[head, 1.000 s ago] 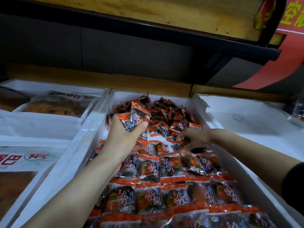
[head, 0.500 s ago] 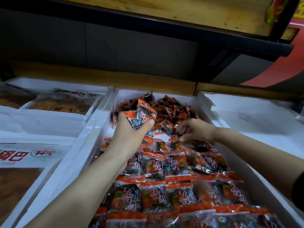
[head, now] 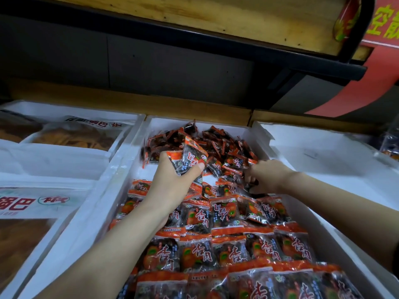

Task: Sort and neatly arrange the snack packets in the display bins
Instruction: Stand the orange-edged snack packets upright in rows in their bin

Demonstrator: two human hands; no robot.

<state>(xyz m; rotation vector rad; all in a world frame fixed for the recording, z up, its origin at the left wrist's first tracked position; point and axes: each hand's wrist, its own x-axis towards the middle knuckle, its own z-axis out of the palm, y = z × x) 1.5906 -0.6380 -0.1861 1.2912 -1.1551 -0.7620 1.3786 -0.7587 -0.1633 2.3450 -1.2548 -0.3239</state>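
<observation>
Left hand (head: 172,187) grips snack packets (head: 192,158) printed 杏肉

Left hand (head: 172,184) and right hand (head: 267,175) are bare, with a dark sleeve (head: 396,257) above the right forearm.

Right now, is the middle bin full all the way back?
Partly full. Neat packet rows cover the near part, a loose heap lies at the back, and bare white floor shows beside the left hand.

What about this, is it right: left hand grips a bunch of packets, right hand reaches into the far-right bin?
Not quite. In the head view the right hand reaches into the middle bin; the left hand does grip a bunch of packets.
</observation>
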